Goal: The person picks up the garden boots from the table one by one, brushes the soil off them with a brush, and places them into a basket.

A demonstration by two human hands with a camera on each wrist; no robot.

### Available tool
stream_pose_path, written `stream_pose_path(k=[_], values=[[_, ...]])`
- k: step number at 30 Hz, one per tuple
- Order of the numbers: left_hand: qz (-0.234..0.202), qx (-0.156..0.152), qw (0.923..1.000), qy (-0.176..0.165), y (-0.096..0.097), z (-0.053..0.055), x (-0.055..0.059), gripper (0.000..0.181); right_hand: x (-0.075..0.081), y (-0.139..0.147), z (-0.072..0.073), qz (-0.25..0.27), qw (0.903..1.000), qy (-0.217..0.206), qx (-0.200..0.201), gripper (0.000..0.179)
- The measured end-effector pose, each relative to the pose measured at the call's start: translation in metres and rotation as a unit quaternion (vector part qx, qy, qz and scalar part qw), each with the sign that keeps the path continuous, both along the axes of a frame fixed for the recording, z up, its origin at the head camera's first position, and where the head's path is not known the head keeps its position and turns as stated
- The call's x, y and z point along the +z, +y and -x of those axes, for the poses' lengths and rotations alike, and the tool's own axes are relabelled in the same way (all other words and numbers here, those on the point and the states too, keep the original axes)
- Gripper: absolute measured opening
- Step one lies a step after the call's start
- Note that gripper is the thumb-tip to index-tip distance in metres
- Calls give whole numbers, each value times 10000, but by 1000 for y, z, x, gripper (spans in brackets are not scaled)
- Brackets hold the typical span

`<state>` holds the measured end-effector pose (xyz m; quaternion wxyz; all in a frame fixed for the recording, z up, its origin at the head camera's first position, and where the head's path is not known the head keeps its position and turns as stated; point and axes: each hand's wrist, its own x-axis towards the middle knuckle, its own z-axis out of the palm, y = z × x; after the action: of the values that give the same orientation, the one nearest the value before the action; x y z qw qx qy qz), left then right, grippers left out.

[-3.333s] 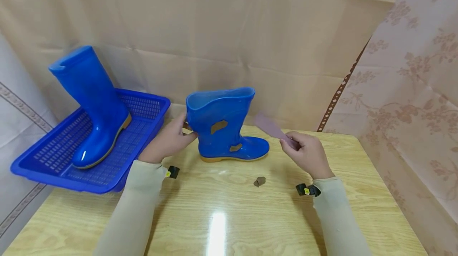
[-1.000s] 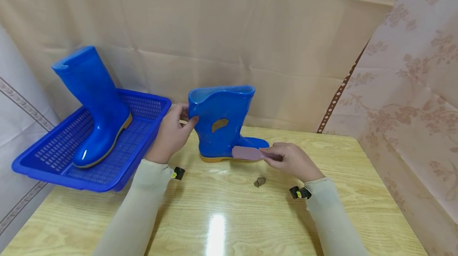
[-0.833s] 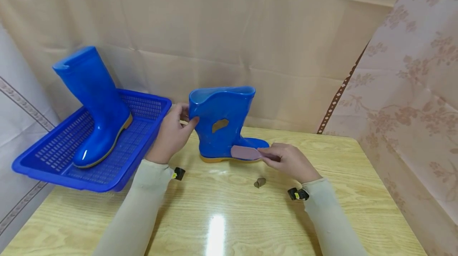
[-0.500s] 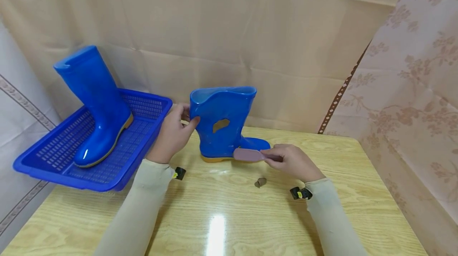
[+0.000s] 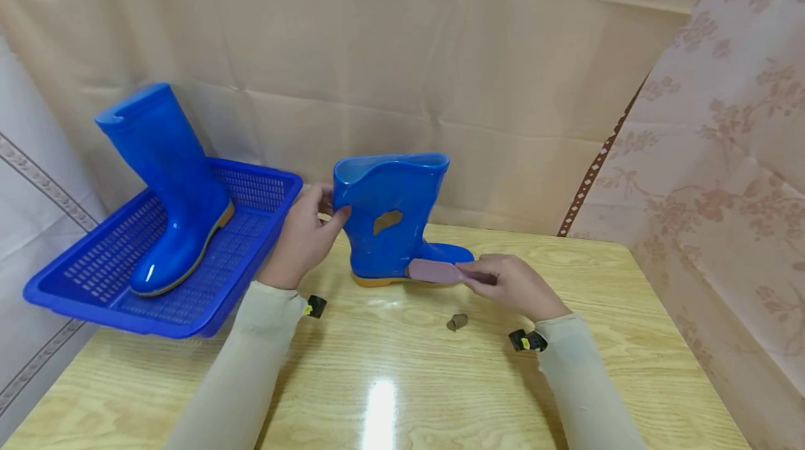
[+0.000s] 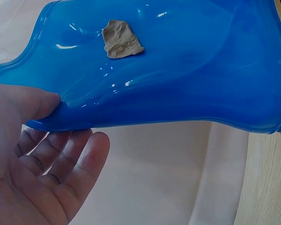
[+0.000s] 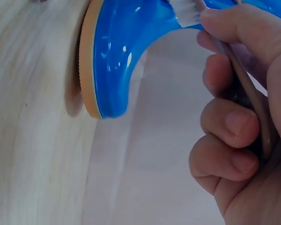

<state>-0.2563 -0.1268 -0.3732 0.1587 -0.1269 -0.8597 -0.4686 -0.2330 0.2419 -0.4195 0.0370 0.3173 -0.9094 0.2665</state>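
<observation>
A blue rain boot (image 5: 396,188) with a yellow sole stands upright on the table, toe to the right. My left hand (image 5: 305,233) holds the back of its shaft below the top opening, thumb on the near side and fingers behind (image 6: 70,159). A brown mud-like patch (image 6: 122,40) clings to the shaft. In my right hand (image 5: 516,284) I grip a mauve scrub brush (image 5: 434,271) by its handle. Its head lies against the boot's instep, and its white bristles (image 7: 185,11) face the boot in the right wrist view. The brush head covers that part of the boot.
A small brown lump (image 5: 457,322) lies on the wooden table (image 5: 333,380) in front of the boot. On the left, a blue plastic basket (image 5: 157,328) holds a second blue boot (image 5: 166,163). A beige curtain (image 5: 503,86) hangs behind the table.
The brush, earlier raised right of the boot, has come left and down onto the instep, over a lower brown patch seen before. Recently it shifts only slightly left and right. The left hand keeps its hold.
</observation>
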Motion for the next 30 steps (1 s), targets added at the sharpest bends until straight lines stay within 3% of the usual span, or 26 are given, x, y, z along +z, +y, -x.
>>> stream_pose_path(k=[6,12,18,24,30], values=[[5,16,10000,-25,-1,-1,-1,33,-4,-6,1,-108,9999,-77,-94,27],[40,-11,10000,-90,0,0,0,35,2,0,-2,-247,9993,-118,-235,26],[27,-50,9999,-133,2,1,1,36,5,7,-1,-251,9992,-271,-133,25],[10,-24,9998,-178,2,1,1,37,3,4,-1,75,9997,-143,-191,27],[-136,182,9996,-157,1,0,2,34,1,-2,-1,-1,9996,-27,-295,29]])
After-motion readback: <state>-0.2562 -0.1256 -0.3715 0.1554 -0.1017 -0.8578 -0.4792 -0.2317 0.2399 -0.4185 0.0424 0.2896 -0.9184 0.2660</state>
